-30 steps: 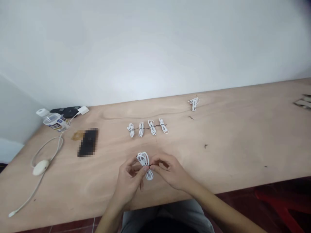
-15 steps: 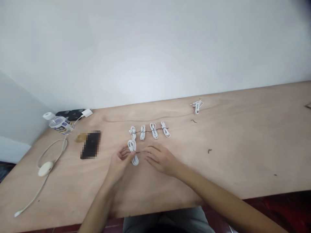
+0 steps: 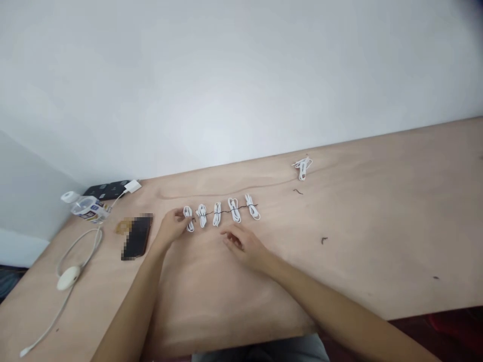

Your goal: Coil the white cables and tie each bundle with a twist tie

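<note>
Meeting a white wall point(image 3: 241, 85), a plywood tabletop point(image 3: 377, 241) stretches.

Phone point(image 3: 138, 236) left of L hand point(image 3: 172, 226), cables point(image 3: 217, 213) right.

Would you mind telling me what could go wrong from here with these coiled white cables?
The left hand is on the end coil, and a thin black wire seems to link all five coils, so a tug might drag the row askew. The left forearm also lies close to the phone and might knock it.
</note>
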`<state>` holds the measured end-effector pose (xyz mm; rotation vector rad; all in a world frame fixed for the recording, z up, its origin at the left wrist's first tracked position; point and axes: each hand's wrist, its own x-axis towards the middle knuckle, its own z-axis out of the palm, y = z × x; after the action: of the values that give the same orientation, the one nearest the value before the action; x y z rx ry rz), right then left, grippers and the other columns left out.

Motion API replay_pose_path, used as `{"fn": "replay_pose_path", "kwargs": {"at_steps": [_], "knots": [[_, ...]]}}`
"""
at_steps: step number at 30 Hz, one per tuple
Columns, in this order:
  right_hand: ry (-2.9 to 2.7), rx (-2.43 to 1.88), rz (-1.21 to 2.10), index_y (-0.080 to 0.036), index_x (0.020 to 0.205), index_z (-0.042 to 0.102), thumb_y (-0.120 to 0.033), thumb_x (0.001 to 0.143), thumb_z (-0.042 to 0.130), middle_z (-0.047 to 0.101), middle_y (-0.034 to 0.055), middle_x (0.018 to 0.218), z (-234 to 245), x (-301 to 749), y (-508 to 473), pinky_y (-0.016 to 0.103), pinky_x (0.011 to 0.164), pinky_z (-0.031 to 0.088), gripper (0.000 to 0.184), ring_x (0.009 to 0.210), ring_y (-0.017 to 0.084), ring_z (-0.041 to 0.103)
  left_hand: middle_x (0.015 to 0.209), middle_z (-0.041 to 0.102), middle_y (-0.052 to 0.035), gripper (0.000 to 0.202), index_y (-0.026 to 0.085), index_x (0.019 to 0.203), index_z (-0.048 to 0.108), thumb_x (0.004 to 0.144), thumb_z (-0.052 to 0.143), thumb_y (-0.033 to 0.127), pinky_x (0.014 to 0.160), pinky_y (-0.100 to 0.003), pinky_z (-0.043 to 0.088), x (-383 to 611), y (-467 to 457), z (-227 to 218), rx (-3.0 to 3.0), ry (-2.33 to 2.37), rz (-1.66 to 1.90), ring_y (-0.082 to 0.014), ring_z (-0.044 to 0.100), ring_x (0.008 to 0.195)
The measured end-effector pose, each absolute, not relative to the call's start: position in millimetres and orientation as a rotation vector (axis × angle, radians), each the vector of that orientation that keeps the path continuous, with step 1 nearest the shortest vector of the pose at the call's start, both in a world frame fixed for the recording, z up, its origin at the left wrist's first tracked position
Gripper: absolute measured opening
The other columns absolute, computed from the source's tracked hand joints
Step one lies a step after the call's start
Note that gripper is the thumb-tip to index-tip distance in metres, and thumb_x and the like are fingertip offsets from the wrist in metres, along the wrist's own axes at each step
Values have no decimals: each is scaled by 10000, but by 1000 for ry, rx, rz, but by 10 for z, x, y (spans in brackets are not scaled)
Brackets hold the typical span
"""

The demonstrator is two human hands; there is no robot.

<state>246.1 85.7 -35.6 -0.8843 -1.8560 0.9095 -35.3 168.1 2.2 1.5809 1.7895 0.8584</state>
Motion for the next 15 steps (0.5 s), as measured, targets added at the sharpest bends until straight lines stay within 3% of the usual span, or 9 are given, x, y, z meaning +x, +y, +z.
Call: {"fn": "replay_pose_path", "kwargs": {"at_steps": [3,5,10,15], "knots": [[-1842,-875,934,-212,1223,646,-264,1061,536,650,70,1094,-342,2467,868,308,758,511,202,838,166,603,1194,733,-173,594,111,1277,675,751,797,359,881,-399,547,-325,1700,45,1719,1944,835,-292,717,964],[-1835,-861,935,-215,1225,645,-268,1063,531,648,70,1099,-337,2467,878,307,756,510,205,838,167,603,1233,710,-169,512,134,1251,677,793,750,350,944,-415,516,-262,1697,66,1808,2019,813,-304,697,1021],[-1823,-855,916,-214,1219,644,-278,1065,525,650,66,1076,-331,2475,908,307,759,506,204,833,171,601,894,772,-77,308,196,1117,703,872,690,382,905,-391,483,9,1691,70,1997,1972,621,-320,693,953],[-1814,-859,902,-202,1215,651,-268,1066,523,639,61,1046,-305,2501,922,313,775,504,207,805,164,592,921,775,-114,394,160,1246,662,893,669,334,943,-414,445,191,1728,3,2047,1941,527,-364,680,1035]]}}
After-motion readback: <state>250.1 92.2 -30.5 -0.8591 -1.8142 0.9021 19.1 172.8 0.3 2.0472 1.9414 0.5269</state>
